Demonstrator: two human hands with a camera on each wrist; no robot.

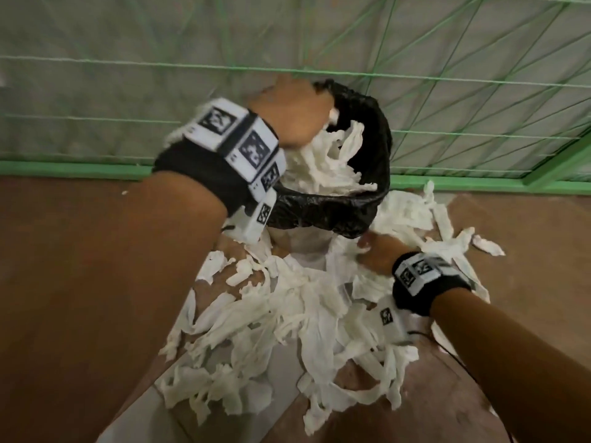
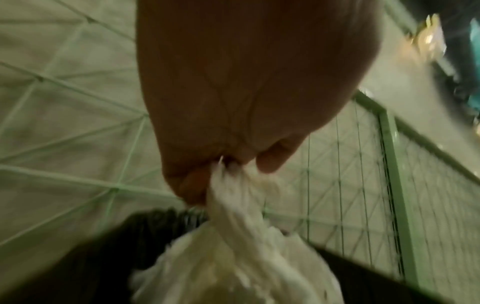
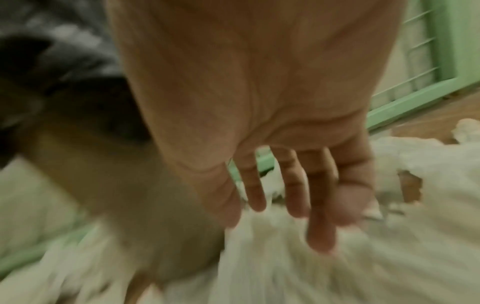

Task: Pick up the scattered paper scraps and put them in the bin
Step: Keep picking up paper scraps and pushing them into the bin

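A bin (image 1: 323, 215) lined with a black bag stands on the brown floor by the green fence. My left hand (image 1: 292, 111) is over its mouth and grips a bunch of white paper strips (image 1: 323, 158) that hang down into the bin; the left wrist view shows the left hand (image 2: 226, 164) pinching the paper strips (image 2: 239, 236) above the black liner (image 2: 109, 257). My right hand (image 1: 372, 251) is low beside the bin's base, fingers (image 3: 293, 191) straight and spread over the scattered scraps (image 1: 281, 318), holding nothing.
White scraps cover the floor in front of and to the right of the bin (image 1: 425, 215). A green wire mesh fence (image 1: 447, 100) with a green base rail runs right behind the bin. Bare brown floor (image 1: 70, 251) lies to the left.
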